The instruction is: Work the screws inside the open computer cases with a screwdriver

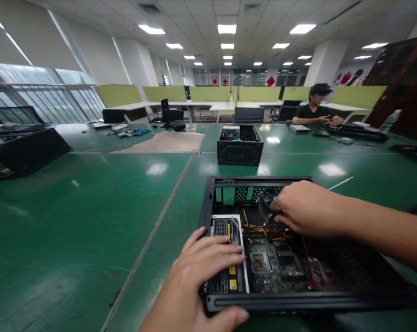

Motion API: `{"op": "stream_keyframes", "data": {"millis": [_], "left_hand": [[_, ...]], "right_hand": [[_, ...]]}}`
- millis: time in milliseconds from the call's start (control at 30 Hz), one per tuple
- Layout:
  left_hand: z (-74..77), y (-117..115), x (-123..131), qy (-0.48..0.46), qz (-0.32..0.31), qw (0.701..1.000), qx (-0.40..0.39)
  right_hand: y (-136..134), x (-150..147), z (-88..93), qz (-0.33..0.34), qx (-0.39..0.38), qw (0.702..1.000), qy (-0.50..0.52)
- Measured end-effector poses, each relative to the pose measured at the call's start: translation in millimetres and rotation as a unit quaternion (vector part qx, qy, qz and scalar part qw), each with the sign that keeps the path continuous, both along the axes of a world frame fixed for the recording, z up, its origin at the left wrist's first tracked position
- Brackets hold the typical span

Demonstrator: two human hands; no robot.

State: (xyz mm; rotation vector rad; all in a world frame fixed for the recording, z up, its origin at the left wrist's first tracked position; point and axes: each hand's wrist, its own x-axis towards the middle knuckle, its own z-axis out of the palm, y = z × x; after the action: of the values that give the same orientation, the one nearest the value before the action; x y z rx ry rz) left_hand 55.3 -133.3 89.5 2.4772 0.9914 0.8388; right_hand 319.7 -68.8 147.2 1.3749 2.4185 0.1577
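An open black computer case (271, 302) lies on its side in front of me. My left hand (205, 267) rests over its left end, fingers outstretched on the power supply (225, 226) and thumb over the near rim. Inside the far part of the case, my right hand (307, 207) is closed on a dark round piece that looks like a cooling fan (266, 205); my fingers hide part of it. Below it are yellow, red and black cables (264, 229). The motherboard (277, 265) sits in the middle, its CPU socket (260, 261) bare.
Behind stands a second black case (240, 150). Another dark case (28, 150) lies far left. A brown sheet (167, 140) and small parts (128, 130) lie at the back. A person (315, 108) works across the green table (91, 207), hands around something small.
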Motion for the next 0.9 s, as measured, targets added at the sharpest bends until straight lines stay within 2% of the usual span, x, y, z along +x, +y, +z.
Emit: {"op": "stream_keyframes", "data": {"millis": [67, 133, 200, 300, 400, 467, 533, 633, 733, 833, 900], "left_hand": [[-1.4, 3.8, 7.9, 0.007, -0.004, 1.0, -0.001], [-1.9, 6.0, 12.4, 0.016, 0.01, 1.0, -0.002], [-1.8, 5.9, 14.6, 0.028, 0.029, 0.999, -0.002], [-2.0, 2.8, 15.1, 0.045, 0.035, 0.998, 0.005], [-1.8, 0.2, 9.7, 0.064, 0.04, 0.997, 0.006], [2.5, 1.8, 2.0, 0.082, 0.033, 0.996, -0.003], [13.1, 8.2, -4.2, 0.101, 0.028, 0.994, -0.016], [38.7, 27.6, 6.9, 0.141, 0.008, 0.99, -0.024], [59.8, 50.0, 52.4, 0.243, -0.058, 0.968, -0.015], [57.8, 63.0, 109.4, 0.409, -0.092, 0.908, -0.008], [44.0, 65.2, 136.8, 0.501, -0.101, 0.859, -0.009]], "right_hand": [[-16.1, -4.8, 11.1, 0.057, -0.012, 0.998, 0.019], [-26.2, -12.6, 10.1, 0.105, -0.05, 0.993, 0.023], [-28.7, -20.9, -2.2, 0.133, -0.091, 0.987, 0.021], [-23.0, -31.0, -29.7, 0.154, -0.133, 0.979, 0.027], [-16.2, -33.2, -45.5, 0.141, -0.176, 0.973, 0.038], [-13.2, -25.3, -40.6, 0.105, -0.207, 0.971, 0.061], [-11.4, -8.8, -24.2, 0.051, -0.206, 0.968, 0.131], [-10.7, 23.6, 6.3, -0.01, -0.126, 0.949, 0.287], [-14.1, 49.8, 22.8, -0.034, 0.037, 0.931, 0.362], [-20.9, 65.6, 21.9, -0.069, 0.197, 0.909, 0.361], [-26.0, 73.8, 17.6, -0.066, 0.218, 0.897, 0.379]]}}
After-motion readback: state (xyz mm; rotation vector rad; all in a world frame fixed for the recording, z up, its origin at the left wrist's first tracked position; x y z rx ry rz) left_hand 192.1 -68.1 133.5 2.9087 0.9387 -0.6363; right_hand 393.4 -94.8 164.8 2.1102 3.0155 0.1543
